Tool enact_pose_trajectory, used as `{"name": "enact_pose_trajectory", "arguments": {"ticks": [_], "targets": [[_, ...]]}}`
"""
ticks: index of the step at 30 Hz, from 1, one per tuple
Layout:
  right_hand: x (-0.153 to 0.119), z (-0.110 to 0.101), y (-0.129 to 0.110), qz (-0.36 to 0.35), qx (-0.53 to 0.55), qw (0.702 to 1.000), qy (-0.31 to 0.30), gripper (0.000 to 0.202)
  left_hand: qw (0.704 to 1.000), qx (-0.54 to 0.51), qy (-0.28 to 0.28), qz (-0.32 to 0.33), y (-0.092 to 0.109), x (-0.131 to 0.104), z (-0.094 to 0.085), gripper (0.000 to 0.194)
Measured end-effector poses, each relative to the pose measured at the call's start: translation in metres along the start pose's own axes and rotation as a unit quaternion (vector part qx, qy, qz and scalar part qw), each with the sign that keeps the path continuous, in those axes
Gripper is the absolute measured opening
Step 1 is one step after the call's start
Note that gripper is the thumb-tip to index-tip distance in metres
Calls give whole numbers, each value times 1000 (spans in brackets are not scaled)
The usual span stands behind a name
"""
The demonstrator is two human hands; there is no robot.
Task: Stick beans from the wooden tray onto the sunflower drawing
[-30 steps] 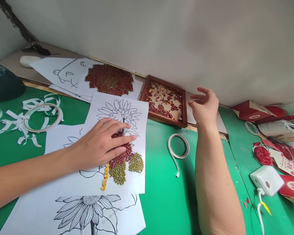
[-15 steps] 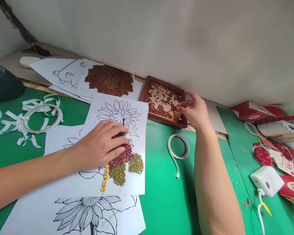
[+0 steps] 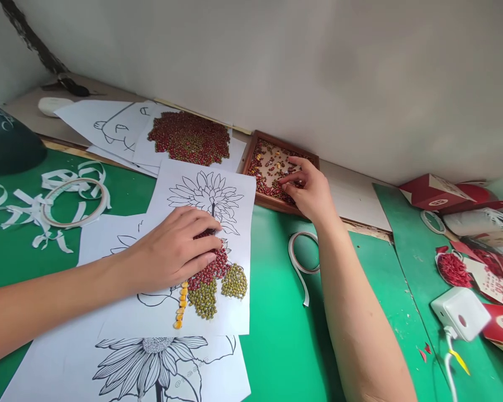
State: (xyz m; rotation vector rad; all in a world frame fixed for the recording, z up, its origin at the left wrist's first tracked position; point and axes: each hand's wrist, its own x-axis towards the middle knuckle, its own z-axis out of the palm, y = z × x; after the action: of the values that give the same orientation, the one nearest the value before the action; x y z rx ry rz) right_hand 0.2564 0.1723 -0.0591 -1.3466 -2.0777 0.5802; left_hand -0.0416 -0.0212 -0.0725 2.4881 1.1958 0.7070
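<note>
My left hand (image 3: 182,244) lies palm down with fingers stretched on a sheet of paper (image 3: 238,223) printed with flower outlines. Beside and under its fingertips is a patch of red beans (image 3: 213,268) covering part of a flower. Green mung beans (image 3: 204,298) fill two leaf shapes, and yellow corn kernels (image 3: 180,307) form a stem line. At the back, my right hand (image 3: 308,187) is over a brown wooden tray (image 3: 251,151) of mixed beans and kernels. Its fingers are apart and bent down toward the beans; no bean shows between them.
A tape roll (image 3: 294,254) lies right of the paper, partly behind my right forearm. Another tape ring (image 3: 75,223) sits among torn white strips at left. A bean-covered picture (image 3: 188,137) rests at the back. A white charger (image 3: 460,314) and red boxes (image 3: 436,192) stand at right.
My right hand has moved left across the tray, from its right side toward the middle. My left hand stays on the paper; the view has shifted slightly.
</note>
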Motion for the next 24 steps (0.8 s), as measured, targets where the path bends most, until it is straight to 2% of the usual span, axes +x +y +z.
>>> {"name": "enact_pose_trajectory", "arguments": {"ticks": [10,15,18,21,24], "targets": [[-2,6,-7,-37,-50,998,-5,62,1000,-3,3,-10,0,0,1,19],[-3,4,-7,-27,-61,998,-14,52,1000,-5,9,-6,0,0,2,26],[0,0,-11,-30,-31,999,11,51,1000,-5,26,1,-1,-2,3,42],[2,-9,-21,-42,7,998,55,53,1000,13,-9,13,-2,-4,3,43],[2,-17,-35,-44,28,996,67,57,999,20,-28,-3,-2,-4,3,48]]}}
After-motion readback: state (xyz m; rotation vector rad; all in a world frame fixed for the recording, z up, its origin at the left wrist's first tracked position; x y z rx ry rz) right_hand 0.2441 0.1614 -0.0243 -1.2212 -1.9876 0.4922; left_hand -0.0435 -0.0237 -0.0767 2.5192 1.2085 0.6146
